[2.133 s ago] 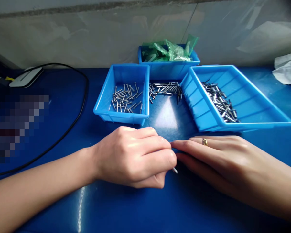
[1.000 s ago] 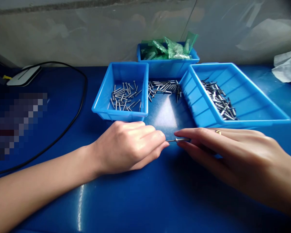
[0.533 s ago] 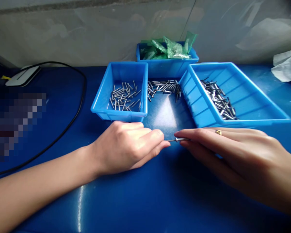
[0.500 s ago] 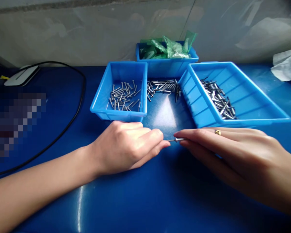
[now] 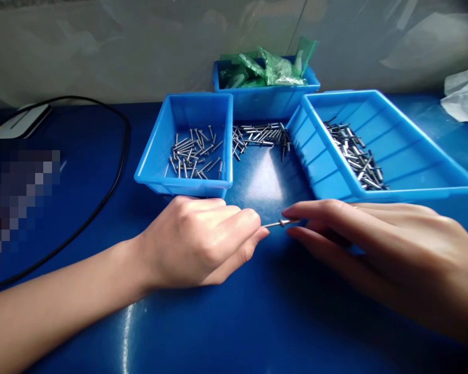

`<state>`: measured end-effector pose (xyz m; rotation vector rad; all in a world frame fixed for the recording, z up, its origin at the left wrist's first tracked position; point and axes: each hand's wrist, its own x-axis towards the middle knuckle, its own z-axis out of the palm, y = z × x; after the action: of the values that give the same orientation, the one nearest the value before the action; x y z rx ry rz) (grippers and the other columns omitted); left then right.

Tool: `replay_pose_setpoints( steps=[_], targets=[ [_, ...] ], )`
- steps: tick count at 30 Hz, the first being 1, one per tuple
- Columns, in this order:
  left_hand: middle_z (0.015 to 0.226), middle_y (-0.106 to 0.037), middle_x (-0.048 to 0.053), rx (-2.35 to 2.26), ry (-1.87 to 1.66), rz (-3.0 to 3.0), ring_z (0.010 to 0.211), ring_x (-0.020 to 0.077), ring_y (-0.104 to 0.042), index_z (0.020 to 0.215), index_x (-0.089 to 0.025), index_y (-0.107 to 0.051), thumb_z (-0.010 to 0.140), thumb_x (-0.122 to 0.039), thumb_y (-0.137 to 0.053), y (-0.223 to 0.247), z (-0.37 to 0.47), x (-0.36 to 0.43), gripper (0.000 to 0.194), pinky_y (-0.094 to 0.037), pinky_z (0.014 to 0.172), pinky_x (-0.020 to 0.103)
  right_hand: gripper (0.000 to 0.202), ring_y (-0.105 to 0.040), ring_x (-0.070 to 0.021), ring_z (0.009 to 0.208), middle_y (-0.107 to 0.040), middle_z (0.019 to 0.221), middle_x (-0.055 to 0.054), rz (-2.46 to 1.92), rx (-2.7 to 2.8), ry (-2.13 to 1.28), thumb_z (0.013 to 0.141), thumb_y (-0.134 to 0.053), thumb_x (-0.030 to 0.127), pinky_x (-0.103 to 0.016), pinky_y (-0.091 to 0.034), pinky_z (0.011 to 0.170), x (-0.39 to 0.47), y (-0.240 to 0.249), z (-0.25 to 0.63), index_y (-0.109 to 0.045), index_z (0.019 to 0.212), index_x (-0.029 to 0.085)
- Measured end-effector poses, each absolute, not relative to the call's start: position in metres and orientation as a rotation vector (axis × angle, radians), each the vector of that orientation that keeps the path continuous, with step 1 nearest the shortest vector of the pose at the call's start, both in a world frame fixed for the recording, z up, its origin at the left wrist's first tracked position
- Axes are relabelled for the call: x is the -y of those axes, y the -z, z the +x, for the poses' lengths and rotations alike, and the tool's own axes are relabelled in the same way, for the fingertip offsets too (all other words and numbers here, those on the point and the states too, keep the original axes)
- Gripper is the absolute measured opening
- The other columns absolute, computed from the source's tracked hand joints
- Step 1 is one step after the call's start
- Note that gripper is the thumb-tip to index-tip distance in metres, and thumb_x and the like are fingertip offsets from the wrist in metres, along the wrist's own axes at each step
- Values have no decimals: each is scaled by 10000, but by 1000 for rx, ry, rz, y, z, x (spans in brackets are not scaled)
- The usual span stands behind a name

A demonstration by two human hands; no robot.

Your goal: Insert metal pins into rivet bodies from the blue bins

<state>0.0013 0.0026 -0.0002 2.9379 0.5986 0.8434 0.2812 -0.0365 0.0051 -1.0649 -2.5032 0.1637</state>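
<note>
Between thumb and forefinger, my left hand [image 5: 206, 241] pinches the thin shank of a metal rivet [image 5: 283, 223], its head pointing right. My right hand [image 5: 374, 249] is around the rivet's other end, thumb and forefinger a little apart; whether they touch it is hard to tell. Behind my left hand is a blue bin [image 5: 183, 188] holding silver screws [image 5: 191, 153]. A larger blue bin [image 5: 417, 195] at the right holds rivets [image 5: 359, 156]. Between these two bins, more rivets [image 5: 263, 135] lie loose on the blue table [image 5: 203, 332].
At the back, a third blue bin [image 5: 265, 101] holds green plastic bags [image 5: 278, 70]. A black cable [image 5: 115, 187] curves across the left side, near a white device [image 5: 21, 122]. Crumpled white paper [image 5: 466, 93] lies at the back right.
The thumb and forefinger of my right hand have parted around the rivet, and more of its head end shows. The view has shifted slightly.
</note>
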Motion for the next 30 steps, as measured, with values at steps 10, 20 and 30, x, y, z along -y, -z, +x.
replay_pose_setpoints(
  steps=[10, 20, 30],
  targets=[
    [659, -686, -20, -533, -832, 2922, 529, 143, -598, 809, -187, -677, 1276, -203, -458, 0, -1, -3, 516, -426, 537, 336, 434, -745, -171, 613, -833, 857, -33, -854, 2569, -262, 1272, -411, 174, -315, -515, 559, 34, -4, 279, -709, 964, 240],
    [944, -871, 42, -388, -891, 2893, 795, 164, -842, 1182, -122, -810, 1249, -175, -558, 2, -1, -4, 266, -671, 747, 251, 490, -595, -120, 484, -657, 680, 10, -769, 2584, -289, 1248, -391, 106, -285, -460, 494, 33, -12, 274, -655, 851, 220],
    [911, -854, 50, -380, -912, 2974, 768, 150, -802, 1082, -137, -807, 1243, -135, -514, 0, -3, -5, 334, -654, 725, 244, 463, -654, -128, 526, -730, 732, 7, -774, 2586, -273, 1270, -396, 144, -283, -483, 505, 34, -10, 274, -644, 891, 245]
  ],
)
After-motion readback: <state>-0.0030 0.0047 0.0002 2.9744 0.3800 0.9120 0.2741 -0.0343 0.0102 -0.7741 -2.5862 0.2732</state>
